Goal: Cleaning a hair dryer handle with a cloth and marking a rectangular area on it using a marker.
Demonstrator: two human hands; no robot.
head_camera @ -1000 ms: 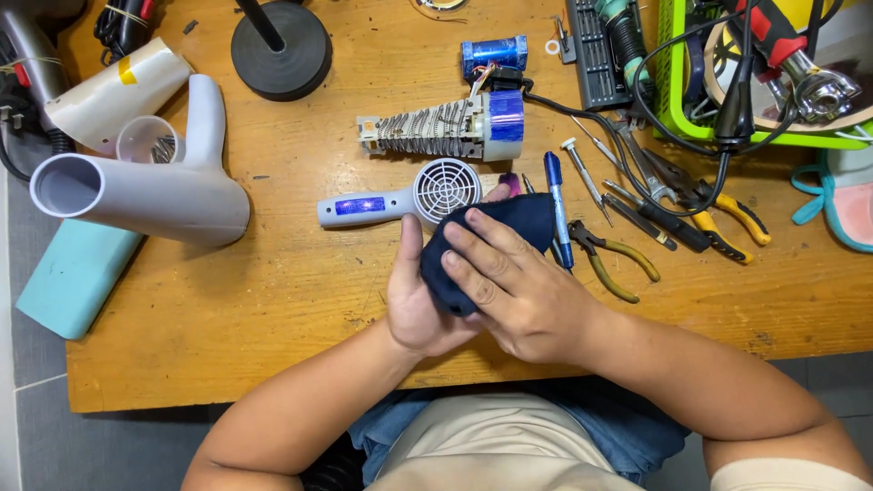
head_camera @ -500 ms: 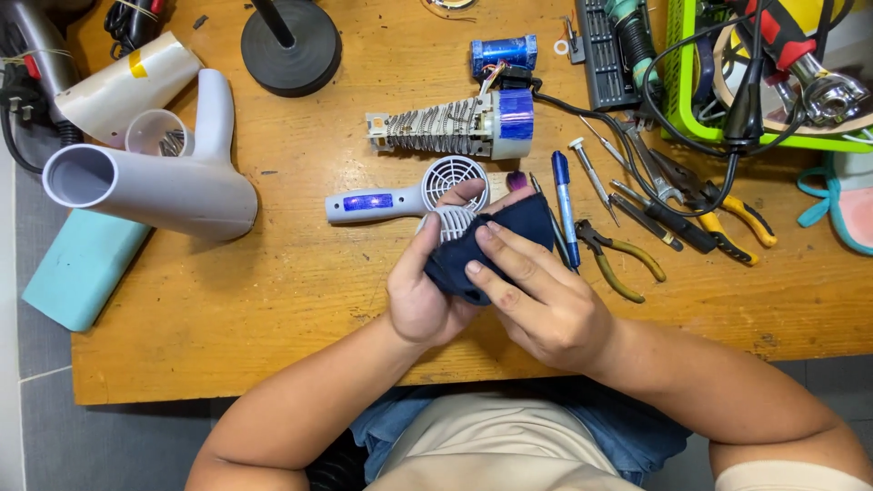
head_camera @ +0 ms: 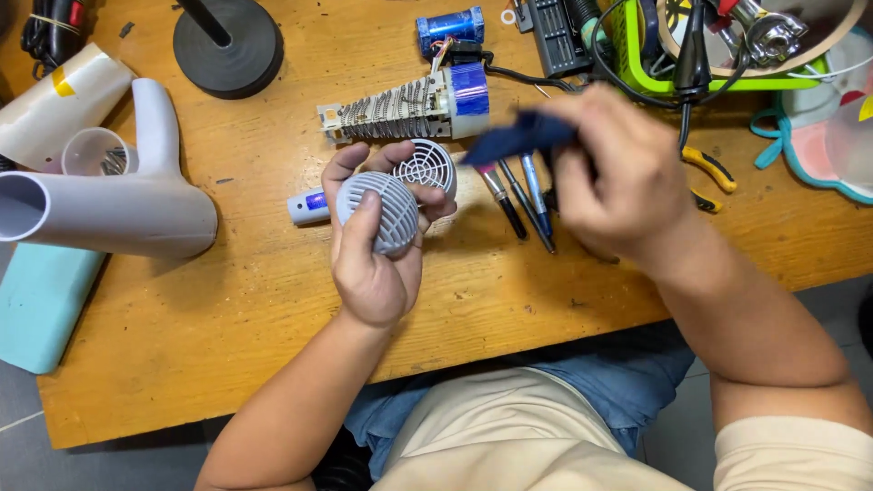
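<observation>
My left hand (head_camera: pixel 373 255) grips a round grey grille cap (head_camera: pixel 382 211) over the wooden table (head_camera: pixel 227 318), thumb across its front. Just behind it lies a white round fan grille with a handle (head_camera: pixel 425 166). My right hand (head_camera: pixel 618 173) is raised to the right and pinches a dark blue cloth (head_camera: pixel 518 138), blurred by motion. Under that hand lie pens and screwdrivers (head_camera: pixel 518 195). A heating coil unit with a blue end (head_camera: pixel 409 105) rests beyond the grilles.
A white hair-dryer housing (head_camera: pixel 109 205) lies at the left, over a pale blue block (head_camera: pixel 41 300). A black round stand base (head_camera: pixel 227 41) sits at the back. A green tray (head_camera: pixel 727 55) with cables and tools, and yellow-handled pliers (head_camera: pixel 709 168), crowd the right.
My right hand has lifted the blue cloth off to the right, uncovering the grey grille cap that my left hand holds. The camera has moved closer.
</observation>
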